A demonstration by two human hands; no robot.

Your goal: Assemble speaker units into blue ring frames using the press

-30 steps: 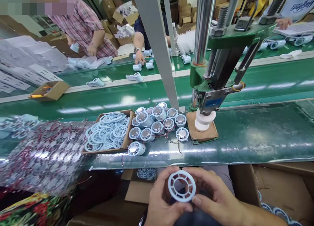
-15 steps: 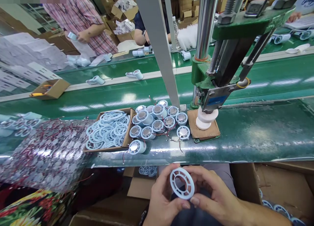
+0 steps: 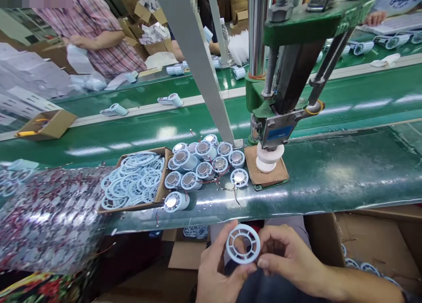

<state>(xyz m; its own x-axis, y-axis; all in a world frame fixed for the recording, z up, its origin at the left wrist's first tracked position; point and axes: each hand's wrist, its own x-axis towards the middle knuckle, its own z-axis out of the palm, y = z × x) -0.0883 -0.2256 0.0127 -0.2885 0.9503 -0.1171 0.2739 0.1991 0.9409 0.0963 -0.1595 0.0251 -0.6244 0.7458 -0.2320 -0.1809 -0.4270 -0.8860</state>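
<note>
A light blue spoked plastic ring (image 3: 230, 250) faces up toward me in front of the bench edge. Around its left side and underside curl the thumb and fingers of my left hand (image 3: 216, 270), closed on it. My right hand (image 3: 290, 257) is at the ring's right rim, its thumb and bent fingers closed against the edge. Part of my fingers shows through the ring's openings. Beyond my hands, on the bench, lie several light blue cylindrical housings (image 3: 178, 202) with spoked ends, silver discs and thin red and black wires.
A cardboard box (image 3: 164, 180) of light blue rings stands left of the housings, beside a wide spread of wired silver parts (image 3: 56, 215). A green press (image 3: 255, 96) with a white pad (image 3: 270, 156) rises at right. Co-workers (image 3: 99, 39) are across the conveyor (image 3: 138, 129).
The ring has turned to face me more squarely. My right hand has shifted slightly right, its fingers now at the rim. The view has swung, moving the bench scene leftward.
</note>
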